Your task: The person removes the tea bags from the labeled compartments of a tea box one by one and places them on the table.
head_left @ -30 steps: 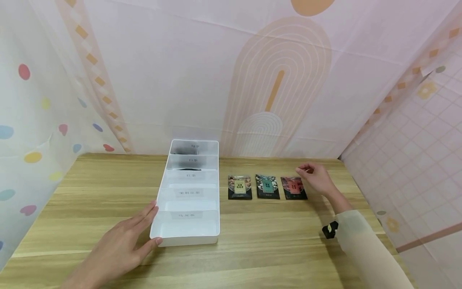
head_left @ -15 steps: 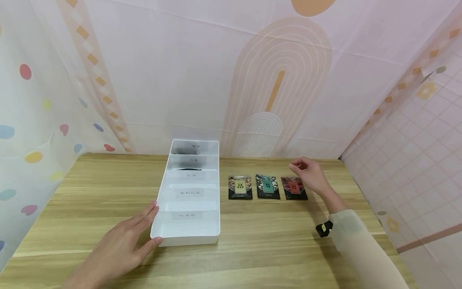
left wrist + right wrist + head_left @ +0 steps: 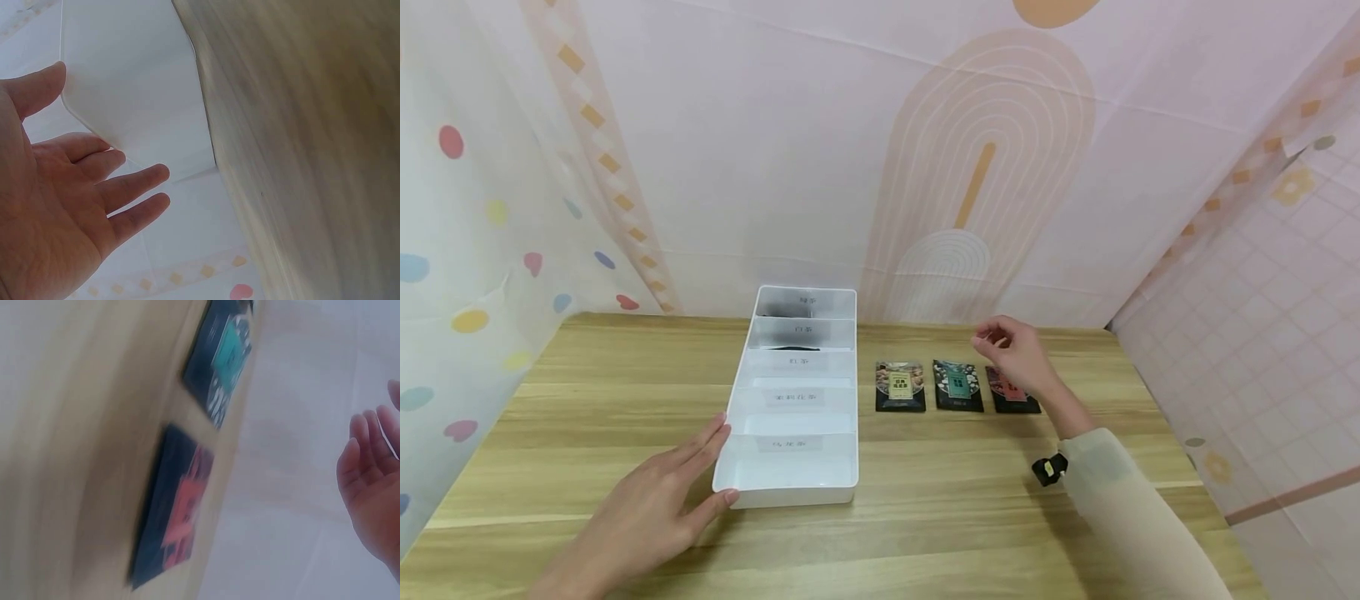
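Note:
A white divided box [image 3: 793, 497] with printed labels stands lengthwise on the table. My left hand [image 3: 651, 508] touches its near left corner with fingers stretched; the left wrist view shows the fingertips along the box's wall [image 3: 137, 75]. To the right lie three flat packets in a row: one with a yellow label [image 3: 900, 386], one with a teal label [image 3: 957, 385] and one with a red label [image 3: 1017, 396]. Above the teal and red packets hovers my right hand [image 3: 1017, 358], its fingers loosely bent around nothing. It partly covers the red-labelled packet.
Dark items, mostly hidden, sit in the box's two far compartments [image 3: 786, 313]. The wood-grain table [image 3: 940, 508] ends at a patterned cloth backdrop [image 3: 820, 167]. A black device [image 3: 1049, 469] is worn at my right wrist.
My right hand has moved left, from beside the red-labelled packet to above the gap between the teal and red ones. The left hand, box and packets have stayed put.

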A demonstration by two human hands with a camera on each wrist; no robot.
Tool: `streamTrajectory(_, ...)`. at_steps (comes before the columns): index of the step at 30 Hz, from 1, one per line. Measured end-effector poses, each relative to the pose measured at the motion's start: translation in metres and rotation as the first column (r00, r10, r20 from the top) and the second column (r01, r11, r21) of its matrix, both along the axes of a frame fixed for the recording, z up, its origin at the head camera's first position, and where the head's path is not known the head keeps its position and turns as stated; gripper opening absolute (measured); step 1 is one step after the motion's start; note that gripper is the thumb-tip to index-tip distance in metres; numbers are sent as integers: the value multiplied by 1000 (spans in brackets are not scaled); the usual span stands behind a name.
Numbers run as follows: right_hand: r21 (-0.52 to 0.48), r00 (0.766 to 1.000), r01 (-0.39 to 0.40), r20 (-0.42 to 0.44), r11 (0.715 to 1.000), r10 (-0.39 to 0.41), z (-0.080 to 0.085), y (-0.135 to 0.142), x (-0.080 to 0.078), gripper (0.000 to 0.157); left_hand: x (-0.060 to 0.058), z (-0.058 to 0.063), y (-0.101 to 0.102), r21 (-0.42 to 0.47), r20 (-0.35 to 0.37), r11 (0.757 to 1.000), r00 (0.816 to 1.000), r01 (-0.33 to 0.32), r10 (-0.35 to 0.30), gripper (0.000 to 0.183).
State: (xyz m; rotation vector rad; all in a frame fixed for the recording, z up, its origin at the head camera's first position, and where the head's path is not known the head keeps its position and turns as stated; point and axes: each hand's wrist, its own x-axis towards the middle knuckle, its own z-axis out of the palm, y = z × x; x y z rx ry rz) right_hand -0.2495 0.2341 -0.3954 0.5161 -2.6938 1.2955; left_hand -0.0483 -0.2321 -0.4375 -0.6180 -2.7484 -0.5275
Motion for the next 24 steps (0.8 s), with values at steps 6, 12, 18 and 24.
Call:
streamTrajectory(6, -36, 998, -69, -17, 997, 68, 3, -20, -1, 21, 1, -1, 0, 0, -7, 1000, 1000, 3, -3, 78)
streamTrajectory(12, -75, 992, -124, 2, 989, 125, 7, -38, 1, 26, 0, -1, 1, 3, -15, 1000, 1000, 11, -11, 78)
streamTrajectory(18, -33, 984, -177, -18, 984, 176, 9, -56, -2, 31, 0, -1, 0, 5, -9, 1000, 1000, 11, -11, 78)
streamTrajectory(24, 19, 973, -226, -39, 974, 226, 13, -78, -7, 38, 0, -1, 0, 5, -15, 1000, 1000, 8, -8, 78)
